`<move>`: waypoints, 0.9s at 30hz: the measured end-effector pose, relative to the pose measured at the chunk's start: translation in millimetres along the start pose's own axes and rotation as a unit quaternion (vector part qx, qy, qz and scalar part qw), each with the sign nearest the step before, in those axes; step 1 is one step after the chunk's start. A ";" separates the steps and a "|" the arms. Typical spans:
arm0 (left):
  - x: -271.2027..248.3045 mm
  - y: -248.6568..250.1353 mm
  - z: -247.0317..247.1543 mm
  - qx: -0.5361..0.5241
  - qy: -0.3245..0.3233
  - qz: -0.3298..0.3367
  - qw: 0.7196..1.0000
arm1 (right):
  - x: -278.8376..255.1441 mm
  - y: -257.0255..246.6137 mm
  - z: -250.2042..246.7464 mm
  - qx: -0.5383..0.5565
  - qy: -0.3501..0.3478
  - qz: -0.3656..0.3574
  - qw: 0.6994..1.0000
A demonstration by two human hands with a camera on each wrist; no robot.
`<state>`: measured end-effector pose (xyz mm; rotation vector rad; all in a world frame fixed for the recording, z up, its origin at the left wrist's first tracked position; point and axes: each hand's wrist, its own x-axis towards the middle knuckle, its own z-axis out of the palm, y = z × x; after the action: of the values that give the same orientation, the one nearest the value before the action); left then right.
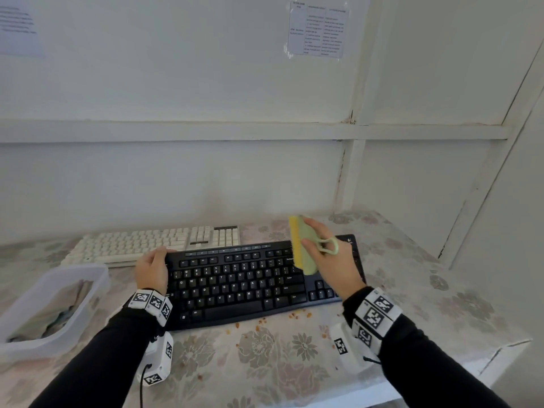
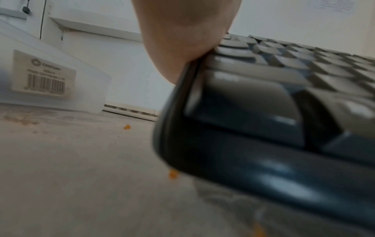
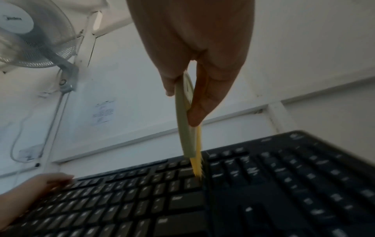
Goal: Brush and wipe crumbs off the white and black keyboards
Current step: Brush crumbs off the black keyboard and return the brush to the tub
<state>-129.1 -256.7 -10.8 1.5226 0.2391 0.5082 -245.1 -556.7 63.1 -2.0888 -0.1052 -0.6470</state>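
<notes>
Soft, even daylight in the head view with bent edges; both wrist views are dimmer and motion-blurred.

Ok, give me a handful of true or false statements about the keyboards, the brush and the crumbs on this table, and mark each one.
1. The right hand holds a brush with yellow bristles. True.
2. The left hand rests on the white keyboard. False: it grips the left end of the black keyboard.
3. The white keyboard lies behind the black one, nearer the wall. True.
4. Orange crumbs lie on the tablecloth in front of the black keyboard. True.
5. The brush bristles are on the white keyboard. False: they meet the black keyboard's keys.
6. The plastic box sits to the right of the keyboards. False: it sits to their left.
</notes>
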 end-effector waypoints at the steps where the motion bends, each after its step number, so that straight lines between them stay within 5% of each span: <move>1: 0.5 -0.6 -0.1 0.001 -0.003 -0.002 1.000 | -0.1 0.5 7.8 0.011 -0.012 0.005 1.000; 12: 1.9 -1.6 -1.2 0.009 -0.015 -0.004 1.000 | -16.5 5.7 7.3 -0.147 -0.179 0.159 0.960; 14: 4.5 -3.8 -2.1 0.014 -0.018 -0.009 1.000 | -13.5 -2.6 8.8 -0.123 -0.145 0.142 0.972; 20: 4.7 -4.7 -2.0 0.008 -0.018 -0.021 1.000 | -12.4 -18.8 46.1 0.002 -0.056 -0.063 0.996; 27: 5.0 -5.1 -2.9 0.008 -0.019 -0.012 1.000 | -22.1 -24.4 54.5 -0.068 -0.153 0.076 0.983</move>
<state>-125.2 -251.7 -15.2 1.5414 0.2314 0.4581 -249.6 -495.3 46.7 -2.2906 -0.0741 -0.2432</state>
